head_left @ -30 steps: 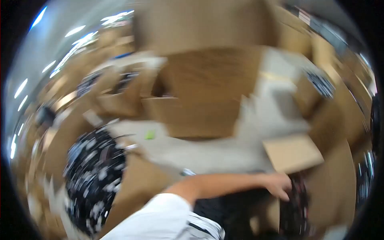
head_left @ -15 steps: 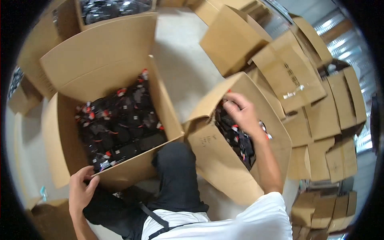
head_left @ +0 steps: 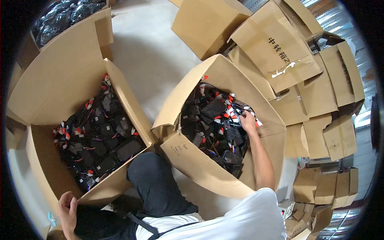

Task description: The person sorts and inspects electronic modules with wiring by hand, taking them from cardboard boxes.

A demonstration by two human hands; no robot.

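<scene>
- Black wired packs (head_left: 214, 109) lie heaped inside the right-hand carton (head_left: 208, 169), jumbled at various angles, their thin coloured leads tangled among them.
- Red and white connectors (head_left: 229, 111) cluster over the heap, thickest toward the carton's far right side, beside the reaching hand.
- The right hand (head_left: 249, 121) dips into that carton at the heap's right edge, its fingers bent down onto the connectors and leads; whether they pinch one cannot be told.
- The left hand (head_left: 67, 210) hangs just beside the near left corner of the other carton, fingers loosely curled, thumb set apart, nothing visible in its grasp; contact with the cardboard cannot be made out.
- That left-hand carton (head_left: 60, 74) stands open, a tall flap raised at its far side, with more black packs (head_left: 107, 130) spread within and red and white plugs along their edges.
- A knee in black trousers (head_left: 154, 176) rests between the two cartons, below a white shirt (head_left: 248, 216) crossed by a dark strap (head_left: 143, 224).
- Beyond, a pale floor (head_left: 148, 36) runs up to a plain brown box (head_left: 208, 26).
- Worn cardboard boxes (head_left: 276, 46) crowd the right, while dark bundles in shiny wrap (head_left: 68, 18) fill a container at upper left.
</scene>
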